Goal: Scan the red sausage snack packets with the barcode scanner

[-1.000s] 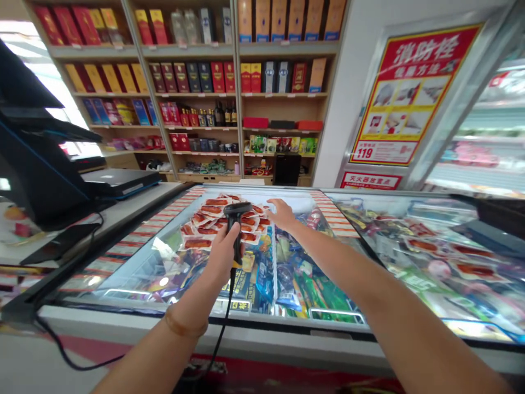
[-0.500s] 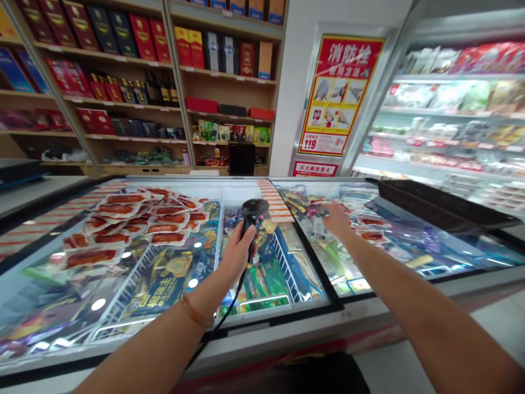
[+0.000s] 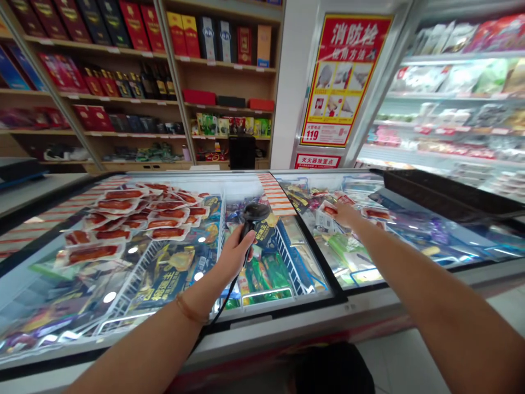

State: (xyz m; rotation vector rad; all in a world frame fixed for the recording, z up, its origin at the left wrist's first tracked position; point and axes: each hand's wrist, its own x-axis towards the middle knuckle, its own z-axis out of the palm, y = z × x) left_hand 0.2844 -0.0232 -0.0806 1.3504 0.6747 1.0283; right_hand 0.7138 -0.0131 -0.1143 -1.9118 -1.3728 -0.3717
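Note:
My left hand is closed round the handle of a black barcode scanner, held over the freezer's glass top; its cord hangs down past my wrist. My right hand reaches over the right side of the freezer, fingers closed on the edge of a vacuum-packed sausage. A few more such packs lie on the glass just right of that hand. On the left half, a large heap of sausage packs is spread over the glass.
The chest freezer's black frame divides its two glass halves, with bagged goods in wire baskets below. A long dark tray rests at the right rear. Shelves of boxes stand behind; a lit refrigerated display is at right.
My right hand has shifted slightly right and now has a sausage pack at its fingertips. The scanner stays in my left hand, and the view has tilted down a little.

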